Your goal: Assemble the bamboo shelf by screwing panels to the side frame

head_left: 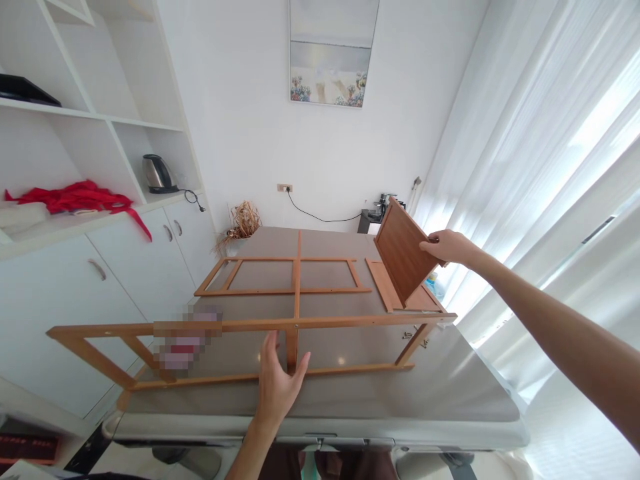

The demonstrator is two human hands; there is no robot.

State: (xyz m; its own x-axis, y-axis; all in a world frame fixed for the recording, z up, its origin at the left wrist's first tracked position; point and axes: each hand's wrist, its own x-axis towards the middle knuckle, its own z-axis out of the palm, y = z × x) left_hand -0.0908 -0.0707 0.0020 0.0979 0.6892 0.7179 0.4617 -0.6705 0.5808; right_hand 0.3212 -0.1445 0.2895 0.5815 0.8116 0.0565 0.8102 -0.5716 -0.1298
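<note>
A brown wooden panel (406,250) is tilted up at the right of the table, with my right hand (453,247) closed on its right edge. Its lower end is close to other flat panels (381,285) lying there. In front of me an open wooden frame (345,323) stands on the table. My left hand (280,387) is beside the frame's middle post (291,350), thumb and fingers spread; whether it touches the post I cannot tell. Behind lies a second slatted frame (260,291), with a long thin strip (299,267) running from back to front.
The grey table (380,397) also bears several small metal screws (415,335) at the right. White shelves (65,113) hold a kettle (157,173) and red cloth (80,198). White curtains (530,133) border the right side; dried plants (244,220) stand behind the table.
</note>
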